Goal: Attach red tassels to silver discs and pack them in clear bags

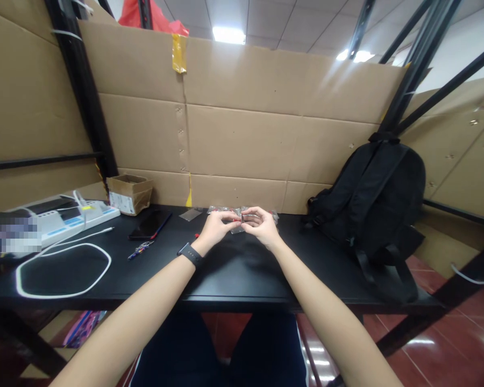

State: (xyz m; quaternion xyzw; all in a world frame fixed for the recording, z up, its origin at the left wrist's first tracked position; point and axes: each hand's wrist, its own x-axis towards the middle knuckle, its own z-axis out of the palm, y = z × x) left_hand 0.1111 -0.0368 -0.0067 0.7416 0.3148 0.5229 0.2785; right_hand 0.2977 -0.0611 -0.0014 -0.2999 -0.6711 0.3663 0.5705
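Held item (pixel 241 218) too small to tell; forearms (pixel 145 306) cropped

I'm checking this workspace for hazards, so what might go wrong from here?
The small item, pinched between the fingertips of the left hand and right hand, might slip and get lost among the plastic packets behind.
The white cable, looped near the front edge of the black table, could be snagged.

one left hand (pixel 216 230), one right hand (pixel 262 230), one wristwatch (pixel 191 255), one backpack (pixel 381 199), one phone (pixel 149 224), one cardboard box (pixel 139 200)
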